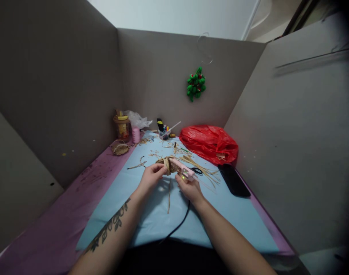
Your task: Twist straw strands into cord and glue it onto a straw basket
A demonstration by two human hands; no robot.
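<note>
My left hand (153,177) is closed on a small woven straw piece (166,163), with thumb and fingers pinching its near side. In my right hand (192,190) is a pink hot glue gun (183,170), its nose pointing left against or very close to the straw piece. A small light glows on the gun, and a clear glue stick (205,184) sticks out of its back. The gun's black cord (183,221) runs down toward my lap. Below the straw piece, a single straw strand (169,196) reaches toward me.
Behind my right hand lie black-handled scissors (196,170) and loose straw strands (207,168). A red plastic bag (205,141) and a black flat slab (234,181) are at right. A tool cup (164,133), pink bottle (135,135), jar (123,128) and small woven basket (119,148) stand farther back.
</note>
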